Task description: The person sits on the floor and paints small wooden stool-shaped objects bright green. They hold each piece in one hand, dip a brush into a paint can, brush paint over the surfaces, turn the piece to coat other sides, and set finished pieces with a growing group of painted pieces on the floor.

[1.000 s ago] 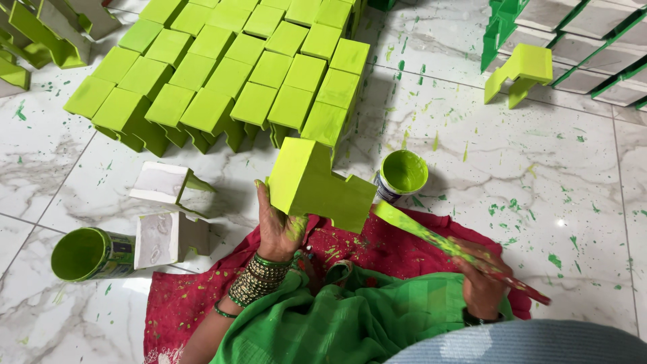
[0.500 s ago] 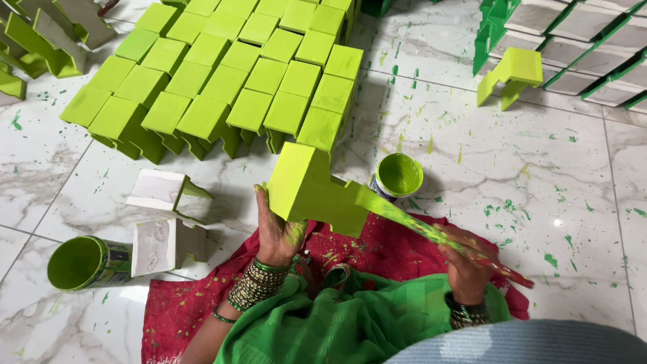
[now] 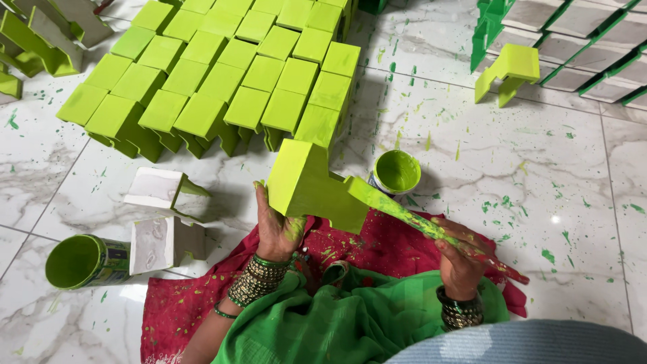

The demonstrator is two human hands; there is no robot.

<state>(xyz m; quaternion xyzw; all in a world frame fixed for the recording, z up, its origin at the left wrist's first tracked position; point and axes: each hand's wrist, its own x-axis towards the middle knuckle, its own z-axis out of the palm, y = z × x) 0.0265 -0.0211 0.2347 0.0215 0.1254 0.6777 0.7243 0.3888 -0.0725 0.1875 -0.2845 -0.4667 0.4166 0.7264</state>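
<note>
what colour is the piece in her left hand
Bright lime green, freshly painted; the piece in the left hand shows best in the head view.

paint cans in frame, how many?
2. One open paint can stands upright on the floor just beyond the lime block held in the left hand. The other can lies tipped at lower left beside an unpainted white block. More may sit outside the frame.

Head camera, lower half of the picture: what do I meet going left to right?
Tipped paint can → unpainted white blocks → left hand → lime block held up → open paint can → right hand on the paint-covered brush.
</note>
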